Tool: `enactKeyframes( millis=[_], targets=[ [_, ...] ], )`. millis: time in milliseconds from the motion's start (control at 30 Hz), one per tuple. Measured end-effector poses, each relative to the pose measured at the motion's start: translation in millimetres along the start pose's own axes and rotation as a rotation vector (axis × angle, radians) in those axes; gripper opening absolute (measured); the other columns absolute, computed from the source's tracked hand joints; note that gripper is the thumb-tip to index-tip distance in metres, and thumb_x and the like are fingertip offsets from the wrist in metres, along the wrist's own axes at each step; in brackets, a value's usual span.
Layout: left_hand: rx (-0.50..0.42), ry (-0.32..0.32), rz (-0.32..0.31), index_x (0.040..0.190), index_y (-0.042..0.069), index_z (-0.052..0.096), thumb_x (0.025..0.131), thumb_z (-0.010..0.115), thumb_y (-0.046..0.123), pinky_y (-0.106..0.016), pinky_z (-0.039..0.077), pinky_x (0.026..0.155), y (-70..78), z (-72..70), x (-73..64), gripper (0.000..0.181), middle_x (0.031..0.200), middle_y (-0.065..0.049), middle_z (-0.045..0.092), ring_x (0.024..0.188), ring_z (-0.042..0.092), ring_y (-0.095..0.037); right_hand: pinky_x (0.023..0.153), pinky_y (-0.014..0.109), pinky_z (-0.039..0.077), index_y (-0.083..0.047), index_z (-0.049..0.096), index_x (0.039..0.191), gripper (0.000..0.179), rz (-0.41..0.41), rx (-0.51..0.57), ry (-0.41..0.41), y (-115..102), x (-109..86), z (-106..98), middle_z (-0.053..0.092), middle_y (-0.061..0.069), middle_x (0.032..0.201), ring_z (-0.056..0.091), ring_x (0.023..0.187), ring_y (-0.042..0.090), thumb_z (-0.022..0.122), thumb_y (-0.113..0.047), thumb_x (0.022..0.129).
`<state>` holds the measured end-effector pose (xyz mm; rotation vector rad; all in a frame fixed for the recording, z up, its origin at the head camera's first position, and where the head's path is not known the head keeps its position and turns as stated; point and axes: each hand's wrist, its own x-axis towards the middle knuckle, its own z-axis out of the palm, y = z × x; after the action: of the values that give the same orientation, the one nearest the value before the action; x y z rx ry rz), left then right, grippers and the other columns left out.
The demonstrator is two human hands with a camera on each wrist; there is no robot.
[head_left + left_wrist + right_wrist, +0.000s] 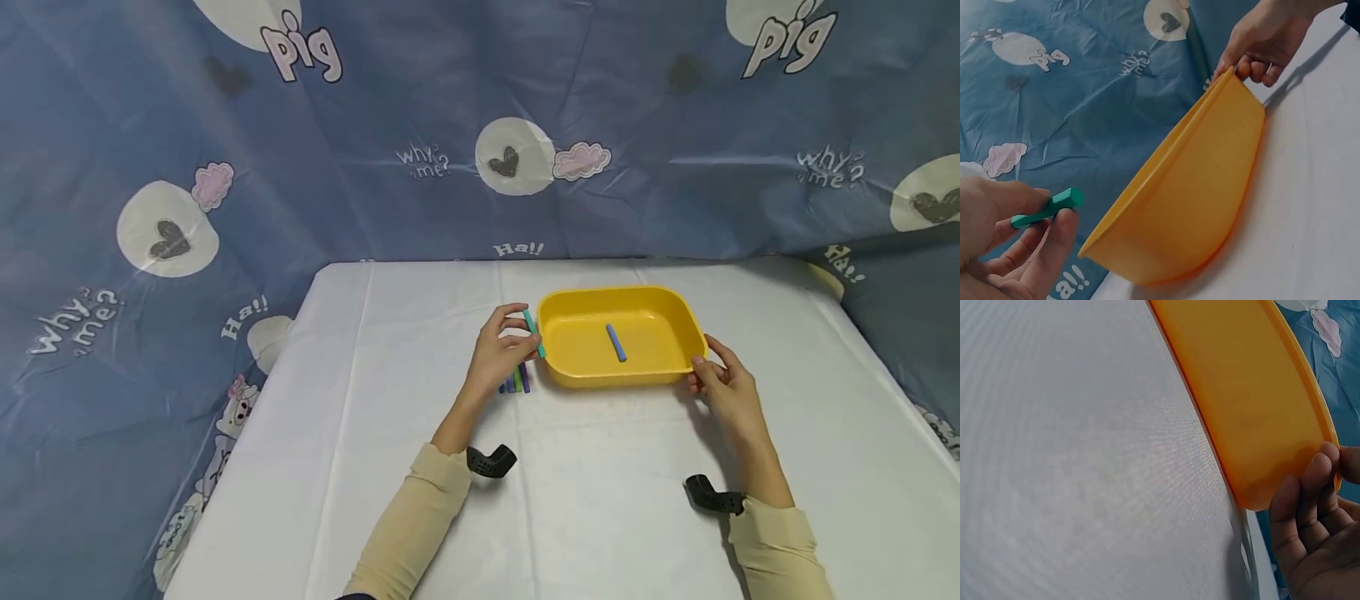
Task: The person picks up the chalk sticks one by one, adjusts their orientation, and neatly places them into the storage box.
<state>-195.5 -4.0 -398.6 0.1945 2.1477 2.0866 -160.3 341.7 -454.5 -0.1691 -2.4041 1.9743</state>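
My left hand (502, 348) pinches a green hexagonal crayon (1054, 207) between thumb and fingers, beside the left end of a yellow tray (600, 377). In the left wrist view the crayon is held level with the tray's rim, apart from it. At the tray's front right corner, my right hand (723, 382) grips the rim, thumb on top and fingers underneath, as the right wrist view also shows. One blue crayon (616, 342) lies slanted on the tray's floor.
Several more crayons (517, 382), in blue, green and purple, lie side by side on the white tablecloth (420, 367) below my left hand, partly hidden by it. A blue printed curtain (420, 83) hangs behind the table and along its sides.
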Motion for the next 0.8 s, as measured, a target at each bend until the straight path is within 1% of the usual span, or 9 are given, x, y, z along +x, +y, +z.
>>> enactKeyframes(
  millis=[100,200,300,400,467,533,633,700,800],
  targets=[
    [0.007,-0.025,0.001,0.136,0.014,0.043,0.087,0.065,0.004,-0.034,0.059,0.076,4.1,2.2,1.8,0.055,0.119,-0.022,0.052,0.090,0.067,-0.025,0.061,0.012,0.052,-0.012,0.027,0.149,0.066,0.014,0.015,0.013,1.4,-2.1,1.8,0.064,-0.011,0.078,0.059,0.065,0.000,0.056,-0.033,0.094],
    [0.014,-0.013,-0.006,0.136,0.018,0.044,0.087,0.066,0.007,-0.031,0.059,0.075,-1.2,3.9,7.1,0.054,0.119,-0.018,0.053,0.089,0.067,-0.024,0.060,0.012,0.052,-0.012,0.028,0.149,0.065,0.019,0.040,0.021,1.9,-2.3,3.4,0.065,-0.010,0.077,0.060,0.065,0.000,0.056,-0.031,0.094],
    [0.009,0.012,-0.009,0.134,0.022,0.046,0.086,0.068,0.011,-0.038,0.059,0.078,-7.6,5.6,11.2,0.054,0.116,-0.014,0.055,0.087,0.067,-0.020,0.060,0.012,0.052,-0.010,0.027,0.149,0.065,0.019,0.050,0.019,0.3,-1.5,5.0,0.065,-0.011,0.076,0.060,0.065,0.000,0.057,-0.029,0.094],
    [0.012,0.013,-0.007,0.135,0.020,0.046,0.086,0.069,0.013,-0.048,0.056,0.082,-9.6,9.8,14.7,0.054,0.113,-0.010,0.056,0.082,0.067,-0.016,0.060,0.013,0.052,-0.009,0.026,0.149,0.065,0.023,0.083,0.022,0.8,-3.3,5.8,0.065,-0.010,0.076,0.060,0.065,0.001,0.057,-0.027,0.094],
    [0.010,0.011,-0.004,0.135,0.018,0.045,0.086,0.069,0.013,-0.050,0.056,0.083,-9.6,12.4,16.7,0.055,0.112,-0.010,0.056,0.080,0.067,-0.015,0.060,0.013,0.052,-0.007,0.025,0.149,0.065,0.019,0.104,0.020,0.8,-3.7,5.9,0.065,-0.010,0.076,0.060,0.065,0.001,0.057,-0.025,0.095],
    [0.013,0.006,-0.002,0.136,0.016,0.044,0.086,0.069,0.013,-0.050,0.056,0.081,-8.5,14.8,18.6,0.056,0.112,-0.010,0.056,0.079,0.067,-0.015,0.059,0.013,0.052,-0.005,0.025,0.149,0.065,0.008,0.124,0.015,0.6,-3.9,5.8,0.065,-0.009,0.075,0.060,0.065,0.001,0.056,-0.022,0.095],
    [0.021,0.006,-0.006,0.135,0.018,0.046,0.086,0.069,0.013,-0.048,0.057,0.081,-6.2,18.0,20.6,0.054,0.113,-0.010,0.056,0.079,0.067,-0.016,0.058,0.014,0.052,-0.002,0.024,0.148,0.064,-0.015,0.154,0.001,0.4,-3.8,5.3,0.066,-0.008,0.075,0.061,0.064,0.002,0.055,-0.018,0.095],
    [0.026,0.009,-0.010,0.133,0.021,0.047,0.086,0.069,0.013,-0.046,0.057,0.081,-4.6,20.1,21.7,0.053,0.114,-0.011,0.056,0.080,0.068,-0.017,0.058,0.014,0.052,0.000,0.023,0.148,0.064,-0.031,0.161,-0.008,0.2,-3.7,5.1,0.066,-0.007,0.075,0.061,0.064,0.002,0.055,-0.017,0.095],
    [0.021,0.011,-0.014,0.133,0.021,0.047,0.085,0.070,0.012,-0.043,0.058,0.081,-3.8,23.2,23.9,0.053,0.113,-0.011,0.056,0.081,0.068,-0.017,0.058,0.014,0.053,0.000,0.023,0.148,0.064,-0.043,0.157,-0.012,-0.1,-3.2,5.0,0.067,-0.008,0.075,0.061,0.064,0.002,0.055,-0.017,0.095]
  ],
)
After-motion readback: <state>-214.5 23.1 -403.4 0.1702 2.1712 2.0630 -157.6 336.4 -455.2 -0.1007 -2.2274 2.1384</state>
